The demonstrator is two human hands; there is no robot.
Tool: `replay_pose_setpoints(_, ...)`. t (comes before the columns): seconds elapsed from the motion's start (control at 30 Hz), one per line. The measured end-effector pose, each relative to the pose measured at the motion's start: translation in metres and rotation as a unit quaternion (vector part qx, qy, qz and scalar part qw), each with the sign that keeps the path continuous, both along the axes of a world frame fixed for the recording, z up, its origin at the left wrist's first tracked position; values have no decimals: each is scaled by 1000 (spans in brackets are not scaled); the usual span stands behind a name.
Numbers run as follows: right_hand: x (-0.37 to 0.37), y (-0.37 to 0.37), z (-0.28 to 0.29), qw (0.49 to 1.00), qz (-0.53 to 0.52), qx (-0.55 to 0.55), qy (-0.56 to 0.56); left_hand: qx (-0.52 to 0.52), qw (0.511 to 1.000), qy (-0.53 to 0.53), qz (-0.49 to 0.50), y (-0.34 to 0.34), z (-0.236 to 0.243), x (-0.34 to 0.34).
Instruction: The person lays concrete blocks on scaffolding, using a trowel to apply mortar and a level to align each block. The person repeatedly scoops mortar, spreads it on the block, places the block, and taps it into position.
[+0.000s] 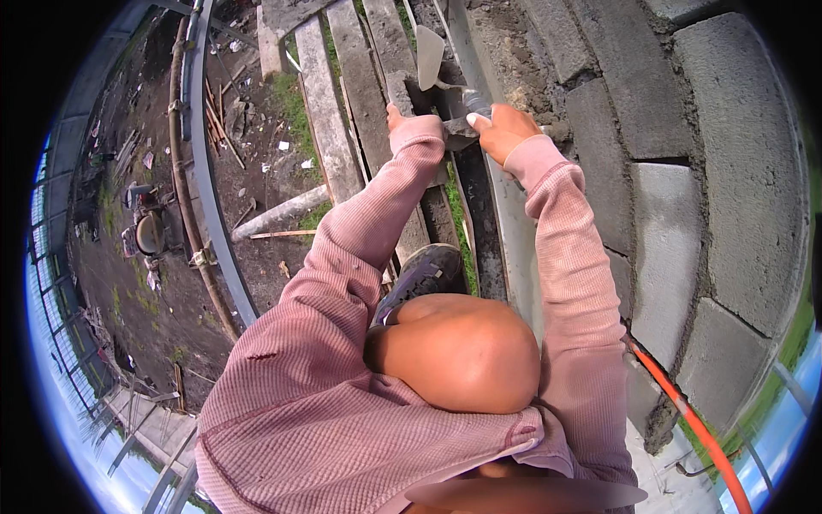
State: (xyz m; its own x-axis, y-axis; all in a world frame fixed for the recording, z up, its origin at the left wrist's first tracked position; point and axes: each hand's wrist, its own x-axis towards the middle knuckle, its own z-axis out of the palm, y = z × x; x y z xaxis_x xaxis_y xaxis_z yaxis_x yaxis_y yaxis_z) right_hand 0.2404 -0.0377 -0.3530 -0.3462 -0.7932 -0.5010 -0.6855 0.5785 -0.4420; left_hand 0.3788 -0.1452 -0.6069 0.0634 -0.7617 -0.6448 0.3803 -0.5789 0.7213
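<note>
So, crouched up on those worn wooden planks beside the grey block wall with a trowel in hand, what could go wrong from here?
1. The weathered wooden planks have gaps and the ground lies far below; a slip of the dark shoe could mean a fall.
2. The right hand grips the metal trowel by the grey concrete block wall; knuckles might scrape.
3. The orange hose could snag.

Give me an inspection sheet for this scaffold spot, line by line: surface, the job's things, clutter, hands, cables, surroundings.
Surface: worn wooden planks, with gaps showing grass.
Job's things: trowel, blade grey with mortar; grey block wall with rough mortar joints.
Clutter: nothing seen on the planks; scrap wood and debris on the ground below.
Hands: left hand mostly hidden by its pink sleeve; right hand closed around the trowel handle.
Cables: orange hose running along the wall's base.
Surroundings: grey pipe, curved metal rail.
</note>
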Motion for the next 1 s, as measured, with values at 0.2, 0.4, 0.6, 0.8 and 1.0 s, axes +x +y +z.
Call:
replay_pose_setpoints(0.2, -2, 3, 0, 996, -11, -42, 76, 87, 995, 37, -33, -4, 14, -2)
replay_pose_setpoints(0.4, 5, 0, 18, 988, -52, -111, 89, 70, 968, 222, -91, 3, 49, 6)
replay_pose_setpoints(0.6, 4, 0, 21, 996, 28, 56, 62, -100, 965, -4, -244, 5, 21, 11)
replay_pose_setpoints(0.8, 4, 4, 20, 992, -50, -84, 82, 124, 987, 103, -25, -2, -12, 11)
replay_pose_setpoints(1.0, 2, 3, 19, 997, 20, -13, 72, -267, 732, -590, -212, -4, -33, 3)
